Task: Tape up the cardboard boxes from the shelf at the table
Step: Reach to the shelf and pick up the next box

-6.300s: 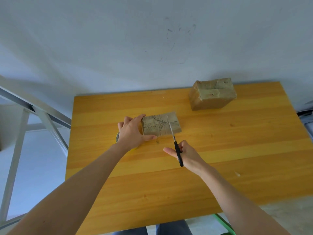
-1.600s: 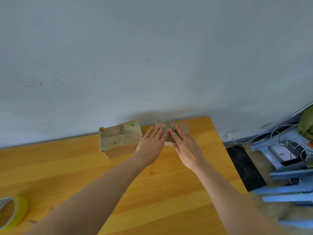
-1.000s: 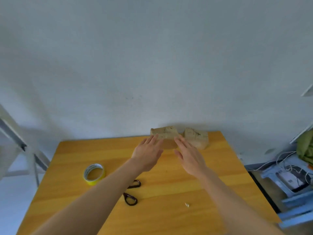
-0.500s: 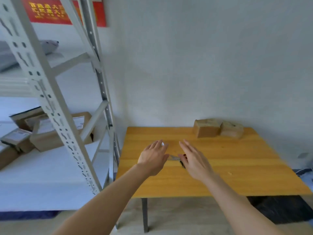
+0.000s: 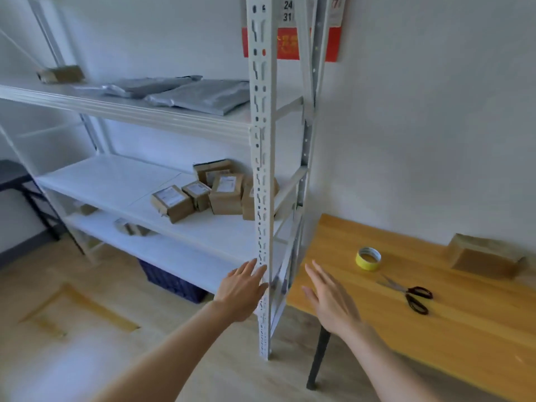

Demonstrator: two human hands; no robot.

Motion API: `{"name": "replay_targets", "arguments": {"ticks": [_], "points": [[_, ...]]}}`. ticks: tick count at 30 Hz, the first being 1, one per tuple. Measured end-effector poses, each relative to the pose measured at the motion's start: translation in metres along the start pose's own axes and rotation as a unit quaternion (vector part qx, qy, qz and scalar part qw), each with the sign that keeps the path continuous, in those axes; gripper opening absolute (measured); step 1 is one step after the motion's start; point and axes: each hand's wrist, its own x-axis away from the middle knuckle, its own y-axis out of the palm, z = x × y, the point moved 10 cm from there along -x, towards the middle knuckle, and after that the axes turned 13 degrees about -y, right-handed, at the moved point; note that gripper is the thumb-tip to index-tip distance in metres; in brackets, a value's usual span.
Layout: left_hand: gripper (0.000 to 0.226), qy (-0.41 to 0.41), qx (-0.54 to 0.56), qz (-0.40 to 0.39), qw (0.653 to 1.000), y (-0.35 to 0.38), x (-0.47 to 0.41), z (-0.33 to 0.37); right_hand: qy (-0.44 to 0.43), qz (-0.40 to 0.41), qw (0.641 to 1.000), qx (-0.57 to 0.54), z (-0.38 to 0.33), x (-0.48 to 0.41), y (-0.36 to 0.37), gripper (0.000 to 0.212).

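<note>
**Both hands empty in front of the shelf**

We hold our left hand [image 5: 242, 288] and right hand [image 5: 330, 300] out in front of us, fingers straight and spread, gripping nothing. They are apart, and the white front post of the shelf [image 5: 262, 169] stands between them in our view. Whether the left fingertips touch the post we cannot tell.

The cardboard boxes [image 5: 226, 194] sit in a cluster on the middle board of the shelf, at its right end just behind the post, several with white labels facing up. Grey bags [image 5: 200, 94] lie flat on the board above, with a small box [image 5: 59, 73] at its far left. A dark blue crate [image 5: 171, 281] stands on the floor under the lowest board.

To the right is the bench [image 5: 435, 329]. On it lie a yellow tape roll [image 5: 368, 258], black-handled scissors [image 5: 412, 293] near the roll, and one brown box [image 5: 484, 258] by the wall.
</note>
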Motion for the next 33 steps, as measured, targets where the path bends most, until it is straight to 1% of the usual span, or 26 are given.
{"name": "replay_targets", "arguments": {"ticks": [5, 10, 15, 20, 23, 29, 33], "points": [[0.055, -0.069, -0.009, -0.019, 0.997, 0.01, 0.022, -0.086, -0.046, -0.028, 0.998, -0.012, -0.053, -0.038, 0.039, 0.056], [0.051, -0.121, 0.043, -0.055, 0.99, 0.016, 0.028, -0.177, -0.087, -0.059, 0.994, -0.012, -0.106, -0.087, 0.08, 0.057], [0.05, -0.145, 0.054, -0.041, 0.987, 0.012, -0.002, -0.277, -0.1, -0.064, 0.993, -0.012, -0.151, -0.156, 0.115, 0.056], [0.048, -0.145, 0.071, -0.03, 0.986, 0.008, -0.058, -0.381, -0.073, -0.062, 0.995, -0.024, -0.19, -0.245, 0.161, 0.056], [0.048, -0.132, 0.082, -0.047, 0.987, 0.017, -0.086, -0.428, -0.043, -0.07, 0.996, -0.046, -0.21, -0.291, 0.196, 0.056], [0.043, -0.103, 0.067, -0.092, 0.988, 0.03, -0.162, -0.511, 0.003, -0.081, 0.993, -0.089, -0.228, -0.367, 0.242, 0.056], [0.044, -0.108, 0.066, -0.075, 0.989, 0.01, -0.229, -0.548, 0.031, -0.076, 0.99, -0.115, -0.222, -0.412, 0.256, 0.055]]}}
